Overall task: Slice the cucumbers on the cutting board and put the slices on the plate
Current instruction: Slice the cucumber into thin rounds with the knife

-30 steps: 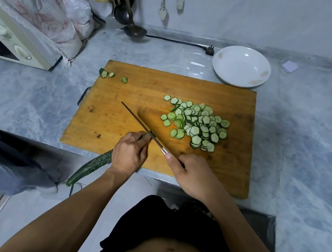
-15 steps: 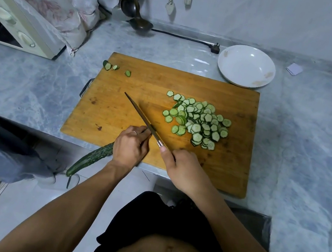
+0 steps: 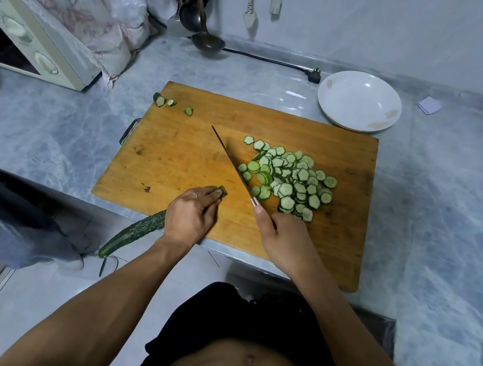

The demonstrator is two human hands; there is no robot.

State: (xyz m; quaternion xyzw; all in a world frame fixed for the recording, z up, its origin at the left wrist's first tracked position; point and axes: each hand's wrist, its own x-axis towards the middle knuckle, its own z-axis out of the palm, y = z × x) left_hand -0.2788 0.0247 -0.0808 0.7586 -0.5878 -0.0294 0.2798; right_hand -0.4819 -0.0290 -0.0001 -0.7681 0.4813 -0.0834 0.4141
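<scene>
Our left hand (image 3: 191,217) clamps cucumber (image 3: 132,233), right hand (image 3: 283,238) grips knife (image 3: 230,163). Risk: cucumber overhangs cutting board (image 3: 175,152) edge, may tip; blade near fingertips.

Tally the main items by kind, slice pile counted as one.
Cutting board: 1
Plate: 1
Knife: 1
Whole cucumber: 1
Slice pile: 1
Cucumber end pieces: 3
Hands: 2, left, right
Total: 10
</scene>
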